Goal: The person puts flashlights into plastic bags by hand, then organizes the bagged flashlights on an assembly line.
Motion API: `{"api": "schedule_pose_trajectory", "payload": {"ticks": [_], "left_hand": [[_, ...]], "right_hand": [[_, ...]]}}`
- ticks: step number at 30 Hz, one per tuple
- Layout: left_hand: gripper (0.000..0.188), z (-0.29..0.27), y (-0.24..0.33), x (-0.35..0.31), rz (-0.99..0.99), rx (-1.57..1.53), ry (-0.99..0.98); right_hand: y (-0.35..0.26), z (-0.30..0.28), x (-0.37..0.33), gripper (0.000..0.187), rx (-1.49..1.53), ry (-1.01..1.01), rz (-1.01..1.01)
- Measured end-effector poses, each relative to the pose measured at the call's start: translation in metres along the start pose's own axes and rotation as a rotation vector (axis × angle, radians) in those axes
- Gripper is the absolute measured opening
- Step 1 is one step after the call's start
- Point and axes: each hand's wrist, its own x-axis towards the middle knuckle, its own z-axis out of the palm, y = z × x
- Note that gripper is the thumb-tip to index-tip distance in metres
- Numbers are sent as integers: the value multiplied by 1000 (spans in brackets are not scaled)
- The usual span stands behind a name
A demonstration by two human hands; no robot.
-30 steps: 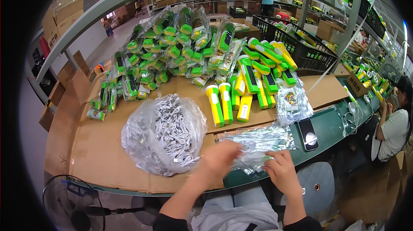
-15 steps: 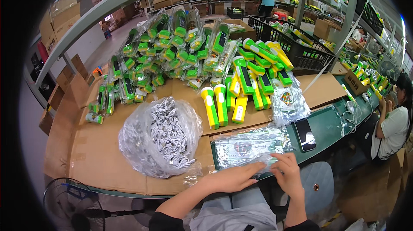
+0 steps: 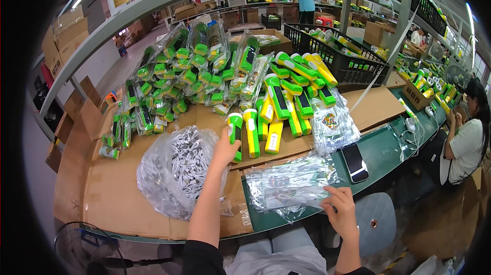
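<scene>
My left hand point(image 3: 224, 148) reaches forward past the bag of cables, its fingers closed round a green flashlight point(image 3: 235, 121) at the left end of a loose row. Beside it stands a yellow and green flashlight point(image 3: 252, 134), with more loose ones heaped behind. My right hand point(image 3: 341, 209) pinches the right end of a clear plastic bag point(image 3: 291, 197); a pale thing inside it is too blurred to name. Under that bag lies a stack of flat clear bags point(image 3: 266, 175). A big clear sack point(image 3: 153, 188) full of coiled white cables point(image 3: 190, 160) sits left of my left forearm.
Bagged flashlights point(image 3: 199, 65) form a tall pile at the back left. More printed bags point(image 3: 335, 126) lie beside a black phone point(image 3: 355, 163) on the green tabletop point(image 3: 378, 144). A black crate point(image 3: 353, 68) stands behind. A co-worker point(image 3: 465, 137) sits at far right.
My left hand has left the plastic bags, moved forward and left, and taken hold of a flashlight. My right hand keeps its place, now with one bag lifted at its end.
</scene>
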Motion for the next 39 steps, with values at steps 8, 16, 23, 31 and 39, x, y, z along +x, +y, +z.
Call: {"api": "schedule_pose_trajectory", "payload": {"ticks": [8,16,23,31,39], "left_hand": [[54,-20,78,-48,-380,-1449,129],[56,-29,160,-122,255,-657,-478],[59,-18,137,-117,496,-215,-757],[67,-24,136,-112,539,-58,-1030],[53,-33,150,-139,449,304,-1001]], "right_hand": [[2,1,3,17,-32,4,-19],[-18,1,17,15,13,-55,-65],[4,-16,21,18,51,-168,-86],[14,-27,42,16,160,-368,-149],[23,-18,58,14,163,-97,-184]]}}
